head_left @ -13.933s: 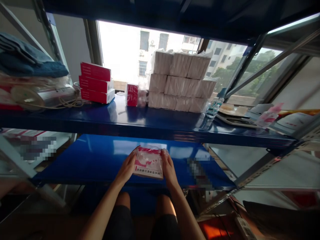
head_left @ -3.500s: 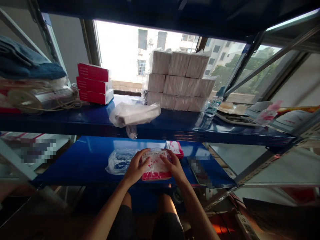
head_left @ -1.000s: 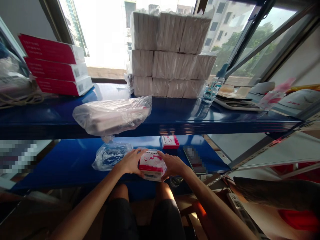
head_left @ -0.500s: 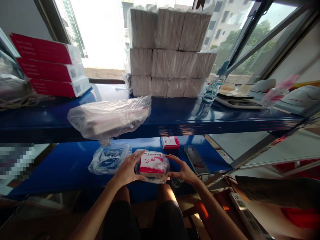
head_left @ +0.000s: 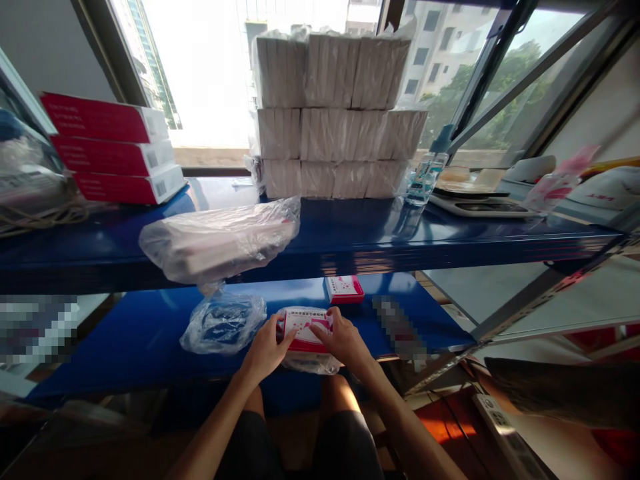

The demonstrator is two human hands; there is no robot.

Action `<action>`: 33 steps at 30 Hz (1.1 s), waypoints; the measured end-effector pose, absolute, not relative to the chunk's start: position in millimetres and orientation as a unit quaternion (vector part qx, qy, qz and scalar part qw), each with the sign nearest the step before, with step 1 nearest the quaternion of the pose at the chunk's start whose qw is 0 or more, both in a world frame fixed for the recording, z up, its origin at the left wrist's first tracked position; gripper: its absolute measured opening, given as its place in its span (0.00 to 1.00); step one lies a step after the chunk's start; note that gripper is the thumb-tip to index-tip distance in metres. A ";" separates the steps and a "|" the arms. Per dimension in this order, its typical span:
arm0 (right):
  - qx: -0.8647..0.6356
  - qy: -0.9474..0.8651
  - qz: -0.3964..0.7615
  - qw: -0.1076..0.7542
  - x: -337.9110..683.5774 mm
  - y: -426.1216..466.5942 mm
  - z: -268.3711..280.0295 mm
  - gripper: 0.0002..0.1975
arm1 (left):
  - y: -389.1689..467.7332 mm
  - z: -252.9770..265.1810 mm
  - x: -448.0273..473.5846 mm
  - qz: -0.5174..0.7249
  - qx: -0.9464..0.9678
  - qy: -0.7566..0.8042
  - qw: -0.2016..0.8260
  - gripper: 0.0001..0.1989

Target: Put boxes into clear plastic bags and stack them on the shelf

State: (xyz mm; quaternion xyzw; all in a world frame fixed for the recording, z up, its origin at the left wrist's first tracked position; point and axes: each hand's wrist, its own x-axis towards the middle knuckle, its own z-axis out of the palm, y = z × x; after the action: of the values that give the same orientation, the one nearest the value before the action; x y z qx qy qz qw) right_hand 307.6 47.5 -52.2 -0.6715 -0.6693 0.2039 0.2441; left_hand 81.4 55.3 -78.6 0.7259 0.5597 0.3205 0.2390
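Observation:
A small red and white box (head_left: 305,328) sits at the front of the lower blue shelf, with clear plastic wrap (head_left: 311,363) showing under its near side. My left hand (head_left: 269,343) grips the box's left side, thumb on the top face. My right hand (head_left: 343,337) grips its right side, its thumb also lying on the printed top. Left of my hands lies a crumpled clear plastic bag (head_left: 225,322). Behind the box is a similar red and white box (head_left: 345,289).
The upper blue shelf (head_left: 350,230) overhangs behind my hands. It bears a plastic-wrapped package (head_left: 220,243), stacked red boxes (head_left: 113,150), wrapped white boxes (head_left: 335,127), a blue-topped bottle (head_left: 427,170) and a scale (head_left: 480,202). A blurred-out phone-like object (head_left: 397,327) lies at the right.
My hands have closed in on the box from both sides, and both thumbs have come onto its top. The plastic now shows mainly below the box. The camera view has shifted slightly.

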 end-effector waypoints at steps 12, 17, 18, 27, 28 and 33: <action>-0.636 -0.550 0.371 0.395 310.3 55.3 -86.8 0.30 | 54.7 -82.4 96.0 0.405 0.608 0.527 0.435 0.24; -0.519 -0.463 0.496 0.520 314.2 56.9 -89.5 0.36 | 51.5 -88.4 92.7 0.497 0.532 0.433 0.532 0.27; -0.496 -0.458 0.505 0.537 315.8 57.0 -88.7 0.37 | 51.9 -88.2 91.4 0.509 0.523 0.419 0.540 0.29; -0.398 -0.471 0.571 0.542 319.6 64.8 -79.4 0.41 | 55.6 -64.0 81.8 0.431 0.614 0.400 0.527 0.58; -0.397 -0.475 0.578 0.532 319.6 66.3 -77.8 0.43 | 55.2 -62.6 81.0 0.431 0.624 0.403 0.512 0.59; -0.392 -0.524 0.562 0.506 320.0 67.3 -68.3 0.45 | 60.2 -69.4 74.4 0.443 0.589 0.414 0.534 0.63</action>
State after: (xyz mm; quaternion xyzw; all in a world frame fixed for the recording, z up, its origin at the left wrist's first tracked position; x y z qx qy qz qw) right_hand 320.0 67.3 -68.3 -0.3923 -0.5239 0.5618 0.5060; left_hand 74.4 60.2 -69.4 0.5892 0.4137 0.4428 0.5344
